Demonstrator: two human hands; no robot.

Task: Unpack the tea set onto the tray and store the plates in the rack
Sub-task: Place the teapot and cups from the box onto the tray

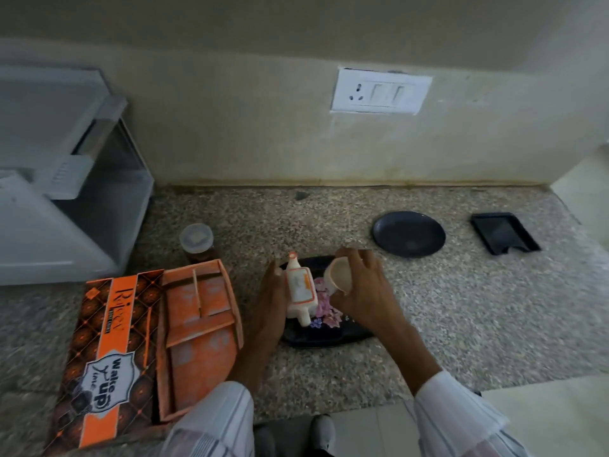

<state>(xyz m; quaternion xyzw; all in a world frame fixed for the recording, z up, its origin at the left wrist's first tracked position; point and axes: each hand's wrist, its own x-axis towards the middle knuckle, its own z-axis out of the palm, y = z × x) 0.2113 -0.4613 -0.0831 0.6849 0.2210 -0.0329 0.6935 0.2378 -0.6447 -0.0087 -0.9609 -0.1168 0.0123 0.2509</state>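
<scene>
A dark tray (324,339) with a pink and purple flower print lies on the speckled counter in front of me. My left hand (272,300) grips a white and orange teapot-like piece (300,291), tilted over the tray's left part. My right hand (362,291) holds a small cream cup (339,275) on its side, just right of that piece and above the tray. The open orange tea set box (197,334) sits to the left, its printed lid (105,357) beside it. A dark round plate (408,238) rests on the counter behind and to the right.
A small black rectangular tray (504,232) sits at the far right. A lidded jar (197,244) stands behind the box. A grey plastic rack-like unit (66,192) fills the left side. A wall socket (380,91) is on the wall. My feet (296,435) show below the counter edge.
</scene>
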